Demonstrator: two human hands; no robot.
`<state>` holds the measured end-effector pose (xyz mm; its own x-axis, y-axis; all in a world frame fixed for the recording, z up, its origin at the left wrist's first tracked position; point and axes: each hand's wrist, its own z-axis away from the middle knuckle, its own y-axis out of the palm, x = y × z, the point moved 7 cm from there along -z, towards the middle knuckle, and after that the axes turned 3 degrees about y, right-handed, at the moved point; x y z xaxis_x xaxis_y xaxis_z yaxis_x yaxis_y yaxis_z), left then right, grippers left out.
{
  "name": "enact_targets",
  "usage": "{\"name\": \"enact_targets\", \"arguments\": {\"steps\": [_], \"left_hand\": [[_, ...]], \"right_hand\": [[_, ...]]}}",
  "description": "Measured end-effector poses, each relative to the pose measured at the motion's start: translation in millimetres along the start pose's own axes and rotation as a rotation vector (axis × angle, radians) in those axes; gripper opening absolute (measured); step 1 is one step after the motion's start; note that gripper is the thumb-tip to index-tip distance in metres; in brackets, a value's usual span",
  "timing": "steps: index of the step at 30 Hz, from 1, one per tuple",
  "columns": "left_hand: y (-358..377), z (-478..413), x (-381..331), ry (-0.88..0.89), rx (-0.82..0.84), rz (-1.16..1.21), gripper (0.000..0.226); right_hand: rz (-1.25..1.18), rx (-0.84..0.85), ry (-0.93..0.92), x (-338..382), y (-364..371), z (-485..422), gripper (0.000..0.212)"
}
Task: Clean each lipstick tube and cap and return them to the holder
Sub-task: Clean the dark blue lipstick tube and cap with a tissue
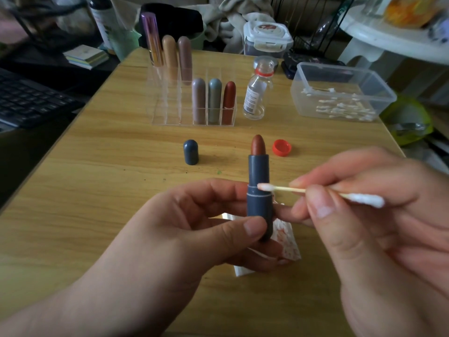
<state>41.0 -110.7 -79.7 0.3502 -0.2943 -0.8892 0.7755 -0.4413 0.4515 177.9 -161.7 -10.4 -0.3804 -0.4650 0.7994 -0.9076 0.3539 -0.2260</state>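
A lived-in room of a home, with one corner used as a desk and dressing table at once. The wood-grain table [97, 190] is small and light, crowded on every side by household clutter: a heap of crumpled cloth [238, 15] behind it, a clip-lid storage box [267, 40], a dark wire rack [315, 25] and a white plastic stand [379, 42] holding blurred odds and ends. To the left sit a black keyboard [29, 100] and a stack of note pads [85, 57] (the desk side). On the table itself is personal grooming gear: a clear acrylic holder [167, 113] and a plastic tub [340, 76] of cotton swabs.
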Motion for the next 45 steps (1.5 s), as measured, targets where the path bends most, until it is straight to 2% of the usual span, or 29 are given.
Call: {"name": "enact_targets", "arguments": {"steps": [6, 11, 20, 30, 33, 35, 37, 40, 45], "left_hand": [[1, -1, 1, -0.014, 0.014, 0.002, 0.026], [0, 0, 1, -0.041, -0.026, -0.039, 0.028], [2, -1, 4, -0.04, 0.026, -0.092, 0.024], [8, -1, 2, -0.036, 0.127, -0.011, 0.03], [2, -2, 4, -0.051, 0.068, -0.035, 0.029], [-6, -3, 4, -0.076, -0.009, -0.066, 0.03], [-14, -5, 3, -0.098, -0.077, -0.114, 0.033], [-22, -8, 1, -0.133, -0.181, -0.196, 0.035], [-25, -10, 0, -0.167, -0.26, -0.271, 0.038]], "right_hand": [[0.039, 0.017, -0.009, 2, 2, 3, 0.015], [-0.057, -0.002, -0.005, -1, 2, 2, 0.017], [-0.03, 0.039, -0.009, 0, 1, 3, 0.015], [-0.056, -0.017, 0.004, -4, -3, 2, 0.013], [-0.098, -0.01, 0.017, -16, -9, -7, 0.014], [-0.208, -0.054, 0.075, -31, -24, -20, 0.012], [-0.303, -0.123, 0.183, -45, -42, -32, 0.02], [-0.338, -0.136, 0.318, -63, -48, -42, 0.01], [-0.446, -0.175, 0.599, -106, -40, -36, 0.033]]}}
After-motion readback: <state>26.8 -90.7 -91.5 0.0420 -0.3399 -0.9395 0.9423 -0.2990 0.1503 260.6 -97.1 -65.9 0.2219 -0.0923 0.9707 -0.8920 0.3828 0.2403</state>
